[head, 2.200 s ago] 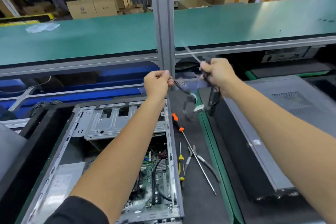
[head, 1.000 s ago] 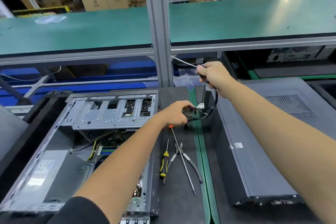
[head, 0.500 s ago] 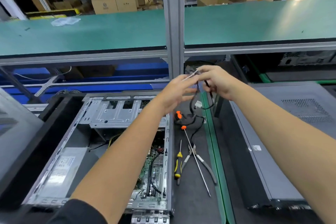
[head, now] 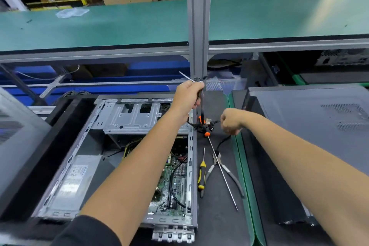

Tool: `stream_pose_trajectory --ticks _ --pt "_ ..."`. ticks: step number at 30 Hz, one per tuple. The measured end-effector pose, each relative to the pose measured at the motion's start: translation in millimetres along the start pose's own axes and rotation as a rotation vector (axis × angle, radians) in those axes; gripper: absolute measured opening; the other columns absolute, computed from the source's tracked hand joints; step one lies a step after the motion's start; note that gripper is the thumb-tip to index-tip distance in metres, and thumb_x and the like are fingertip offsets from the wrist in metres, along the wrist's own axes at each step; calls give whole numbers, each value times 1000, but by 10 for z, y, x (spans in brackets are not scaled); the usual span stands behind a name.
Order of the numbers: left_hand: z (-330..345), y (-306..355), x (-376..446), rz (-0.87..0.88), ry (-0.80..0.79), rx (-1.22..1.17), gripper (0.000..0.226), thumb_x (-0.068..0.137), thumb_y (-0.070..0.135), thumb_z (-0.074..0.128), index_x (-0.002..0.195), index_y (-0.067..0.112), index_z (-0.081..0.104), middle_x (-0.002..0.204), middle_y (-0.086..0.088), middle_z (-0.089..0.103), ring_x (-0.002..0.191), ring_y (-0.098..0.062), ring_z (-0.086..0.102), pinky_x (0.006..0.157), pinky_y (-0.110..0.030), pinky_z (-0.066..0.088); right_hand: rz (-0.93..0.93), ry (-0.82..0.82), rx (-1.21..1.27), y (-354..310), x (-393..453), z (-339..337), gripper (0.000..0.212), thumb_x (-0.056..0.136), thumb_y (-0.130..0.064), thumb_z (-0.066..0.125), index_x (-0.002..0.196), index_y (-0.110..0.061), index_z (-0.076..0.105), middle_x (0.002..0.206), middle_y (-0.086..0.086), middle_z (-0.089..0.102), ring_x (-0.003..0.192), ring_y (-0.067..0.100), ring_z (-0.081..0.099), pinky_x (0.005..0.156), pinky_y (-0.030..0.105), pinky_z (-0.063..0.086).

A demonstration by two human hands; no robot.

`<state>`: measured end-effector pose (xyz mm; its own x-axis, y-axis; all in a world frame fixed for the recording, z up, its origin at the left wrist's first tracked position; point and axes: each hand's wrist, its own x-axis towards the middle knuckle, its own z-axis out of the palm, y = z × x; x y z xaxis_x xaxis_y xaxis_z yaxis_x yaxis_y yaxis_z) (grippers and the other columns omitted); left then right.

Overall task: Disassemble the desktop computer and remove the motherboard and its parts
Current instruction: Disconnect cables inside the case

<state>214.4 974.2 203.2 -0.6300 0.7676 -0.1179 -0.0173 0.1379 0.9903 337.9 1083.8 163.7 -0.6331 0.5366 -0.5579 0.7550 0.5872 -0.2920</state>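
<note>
The cable bundle (head: 201, 110) hangs at frame centre, above the black mat (head: 217, 225) between the two cases. Its long axis runs near vertical from the left hand (head: 187, 98), then bends right at the connectors (head: 207, 122) toward the right hand (head: 231, 122). The left hand grips the upper end, fingers curled round it, with a white tie tail (head: 185, 76) protruding up and left. The right hand is fisted lower and to the right; it appears to hold the lower run, but the contact is hidden, so its grip cannot be confirmed. The left hand is the nearer to the bundle's main length.

The open computer case (head: 91, 126) lies lower left, motherboard (head: 175, 181) still seated inside. Two screwdrivers (head: 201, 175) (head: 221, 171) and pliers (head: 229, 173) lie on the mat below the bundle. A closed case (head: 309, 122) lies at right.
</note>
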Motion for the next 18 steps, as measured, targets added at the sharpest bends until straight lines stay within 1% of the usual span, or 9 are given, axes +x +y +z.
stream_pose_trajectory --ticks 2,3,5,8,9,11,12,15,18 --pt "-14 -31 -12 18 3 48 16 93 21 55 80 14 51 62 2 52 46 -9 41 43 -20 34 40 -144 -119 -8 72 195 17 87 2 55 71 -3 55 46 7 55 44 20 55 48 27 47" --pt "-12 -43 -17 26 9 68 16 93 21 56 80 14 50 63 2 53 47 -10 40 45 -20 35 71 -237 -180 -1 103 274 15 90 -1 56 75 0 59 50 8 59 46 19 58 53 28 51" --pt "1 -61 -14 38 30 112 18 92 18 56 77 15 48 63 2 53 49 -11 39 50 -23 35 168 -456 -270 30 146 430 12 95 -8 58 90 1 63 75 11 66 57 17 62 64 25 54" --pt "26 -105 7 58 38 167 18 92 17 56 76 16 49 62 3 53 47 -7 39 51 -24 34 256 -635 -431 70 176 642 19 99 -21 56 96 -3 64 105 10 70 52 10 58 61 21 49" --pt "33 -123 14 62 30 169 16 92 17 56 77 15 49 62 3 53 46 -6 39 51 -22 34 273 -634 -436 73 182 699 23 99 -25 57 95 -2 63 101 7 71 53 10 57 60 21 47" --pt "40 -152 29 65 23 173 12 93 17 56 81 13 52 63 3 54 46 -4 39 52 -21 34 275 -612 -427 54 183 763 30 97 -29 59 81 -4 58 64 1 68 48 10 56 54 21 46" --pt "43 -161 35 60 22 176 11 93 17 56 83 13 53 63 3 54 46 -4 40 52 -22 35 272 -604 -414 44 191 780 32 97 -30 60 76 -6 56 53 0 63 48 10 56 53 21 46" --pt "66 -179 51 36 9 156 11 92 17 57 82 14 54 61 3 55 45 -5 41 52 -23 34 277 -615 -330 19 210 837 33 97 -30 60 74 -6 53 51 3 62 57 12 54 58 22 44" --pt "84 -198 45 27 -8 138 14 91 17 57 78 17 53 57 6 55 42 -2 42 50 -22 35 188 -531 -314 -18 229 890 31 96 -23 62 70 -9 52 47 0 60 42 11 54 46 20 44"
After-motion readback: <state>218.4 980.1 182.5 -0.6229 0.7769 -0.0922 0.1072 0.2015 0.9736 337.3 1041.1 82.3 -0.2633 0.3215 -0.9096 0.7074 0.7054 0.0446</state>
